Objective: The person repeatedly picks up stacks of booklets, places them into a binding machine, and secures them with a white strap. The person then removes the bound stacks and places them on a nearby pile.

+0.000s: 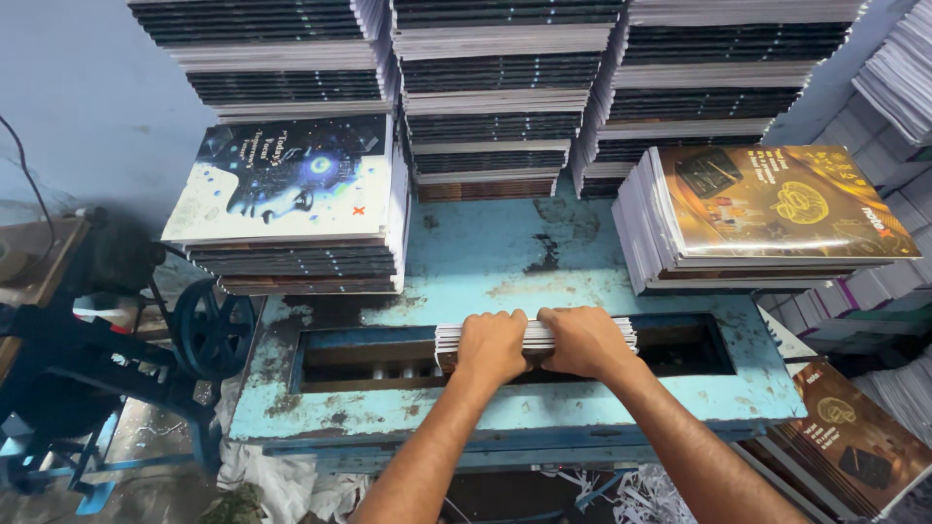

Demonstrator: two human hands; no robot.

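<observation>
The person's 2 hands press side by side on a bundle of booklets (536, 337) that stands on edge in the long slot (340, 354) of a worn turquoise machine table (505, 257). The left hand (492, 343) is curled over the top of the bundle, fingers wrapped down its far face and knuckles up, grasping it. The right hand (584, 340) lies just beside it, touching or nearly touching, and clasps the same bundle in the same way. White page edges stick out past the outer side of each hand.

Beyond the left hand and off to its outer side sits a stack of booklets with a dark blue and white cover (291, 199), resting on the table's far corner. Beyond the right hand, to its outer side, lies another stack with a brown and gold cover (777, 209), fanned slightly at its edge. Straight ahead of both hands, tall piles of bound booklets (500, 97) rise in 3 columns against the wall.

Well out from the left hand, below table level, a dark blue wheel (209, 330) is fixed to the machine's frame. Near the right forearm, more brown and gold covers (854, 437) lie lower down. Paper trimmings (641, 495) litter the floor beneath the forearms.
</observation>
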